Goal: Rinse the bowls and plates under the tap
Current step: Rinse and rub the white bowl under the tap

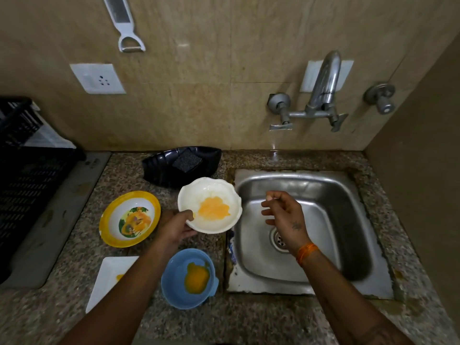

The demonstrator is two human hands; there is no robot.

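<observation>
My left hand (175,226) grips the near rim of a white scalloped bowl (211,195) smeared with orange residue, held above the counter just left of the steel sink (358,195). My right hand (283,211) hovers over the sink basin with loosely curled fingers and holds nothing. On the counter sit a yellow-rimmed bowl (129,218) with a printed picture, a blue bowl (189,277) with orange residue, and a white square plate (109,277) partly hidden by my left forearm. The tap (323,80) juts from the wall above the sink; no water runs.
A black dish (161,165) holding a dark sponge (187,161) stands behind the white bowl. A black crate (27,165) on a grey tray fills the left side. A socket (97,78) and a peeler (124,23) hang on the wall.
</observation>
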